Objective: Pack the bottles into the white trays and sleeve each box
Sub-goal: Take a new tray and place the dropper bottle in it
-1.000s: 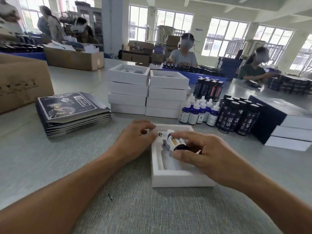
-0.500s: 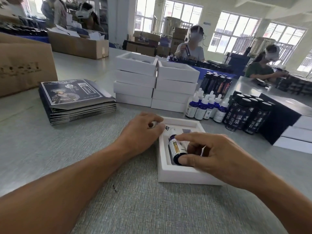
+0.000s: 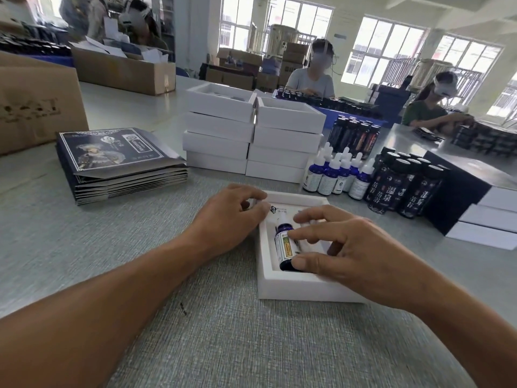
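Small, rigid, likely slick glass, the dropper bottle [image 3: 284, 245] lies in the white tray [image 3: 291, 288] under the right hand [image 3: 349, 257] fingers [image 3: 303, 233] pinching its sides, while left hand [image 3: 226, 219] fingers, curled, steady the tray's rim.

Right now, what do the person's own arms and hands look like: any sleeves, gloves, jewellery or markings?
Both forearms are bare as far as the frame shows; no sleeve edge is visible. The left hand and right hand wear no gloves, and no ring, watch or wristband shows. Nails are short and unpainted. No markings are visible.
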Demonstrator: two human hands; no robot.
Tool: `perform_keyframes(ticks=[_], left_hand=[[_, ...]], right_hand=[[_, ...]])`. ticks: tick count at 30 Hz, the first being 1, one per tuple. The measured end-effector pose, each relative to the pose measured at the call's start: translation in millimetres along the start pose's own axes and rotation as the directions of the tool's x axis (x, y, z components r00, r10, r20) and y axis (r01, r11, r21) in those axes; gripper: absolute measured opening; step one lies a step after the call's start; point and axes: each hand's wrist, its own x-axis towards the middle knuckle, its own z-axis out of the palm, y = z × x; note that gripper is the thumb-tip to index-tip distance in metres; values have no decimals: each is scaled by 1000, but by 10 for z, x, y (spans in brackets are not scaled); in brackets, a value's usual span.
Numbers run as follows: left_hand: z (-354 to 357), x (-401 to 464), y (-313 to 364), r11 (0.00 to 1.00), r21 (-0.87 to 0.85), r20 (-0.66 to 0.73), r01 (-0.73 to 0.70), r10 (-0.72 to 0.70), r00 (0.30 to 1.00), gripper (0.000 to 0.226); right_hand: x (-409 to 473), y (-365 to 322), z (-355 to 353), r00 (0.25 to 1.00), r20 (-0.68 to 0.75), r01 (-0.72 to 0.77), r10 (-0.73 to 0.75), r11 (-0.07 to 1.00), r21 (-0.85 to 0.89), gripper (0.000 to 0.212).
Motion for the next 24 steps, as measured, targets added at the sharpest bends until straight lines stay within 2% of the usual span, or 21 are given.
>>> perform_keyframes(ticks=[8,15,21,24], left_hand=[[13,-6,11,1000,-7,-15,9,-9,1000,32],[21,-8,35,1000,-9,-29,17,-17,999,31],[18,-21,47,1000,2,-30,14,-14,999,32],[9,-26,48,1000,21,-24,14,-14,1000,33]], right_hand=[[57,-11,-69,994,102,43,-38,998,-47,44],[96,-37,-65,987,158,-17,32,995,-93,37],[75,-34,-18,995,102,-14,17,1000,-24,37],[-1,-1,60,1000,10,-3,2,997,73,31]])
